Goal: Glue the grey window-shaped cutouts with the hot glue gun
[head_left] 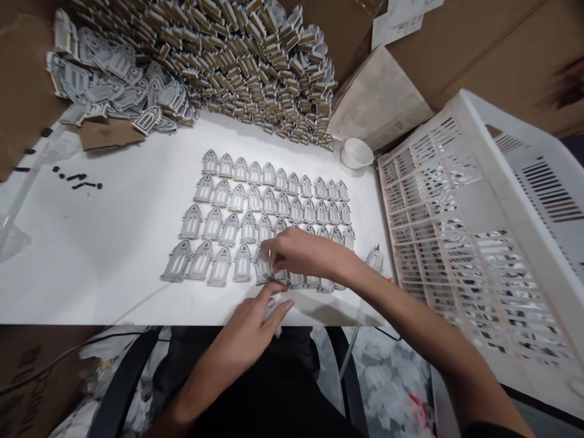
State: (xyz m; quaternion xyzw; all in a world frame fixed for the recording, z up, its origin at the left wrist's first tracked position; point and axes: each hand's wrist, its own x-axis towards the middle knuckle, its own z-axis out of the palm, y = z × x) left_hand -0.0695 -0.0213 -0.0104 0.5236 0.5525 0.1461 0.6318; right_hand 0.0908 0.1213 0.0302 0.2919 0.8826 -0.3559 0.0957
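Small grey gothic arched-window pieces (pixel 243 264) lie in several rows on the white table (pixel 114 255). My right hand (pixel 296 250) reaches over the front row, its fingers pinched down at one arched piece (pixel 262 271); anything between the fingertips is too small to make out. At the table's front edge is my left hand (pixel 255 319), index fingertip by the lower edge of the pieces and thumb apart from it. Something whitish (pixel 272 308) shows between that thumb and index finger, its kind unclear. The right hand and forearm cover some front-row pieces.
A big stack of similar pieces (pixel 255 67) fills the back, with a loose heap (pixel 109 79) at left. A white cup (pixel 356 153) and a slatted plastic crate (pixel 456 243) stand at right. Small black bits (pixel 79 177) and a cardboard scrap (pixel 109 134) lie left.
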